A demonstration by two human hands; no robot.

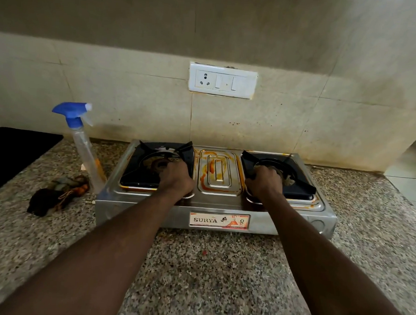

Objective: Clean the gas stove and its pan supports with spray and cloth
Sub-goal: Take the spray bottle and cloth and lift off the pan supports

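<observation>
Black enamel pan supports sit on the steel stove, one under each of your hands. Your left hand closes on the left pan support at its inner front corner; your right hand grips the right pan support likewise. Lifting looks next. The spray bottle and cloth lie left on the surface, nearer your left hand.
</observation>
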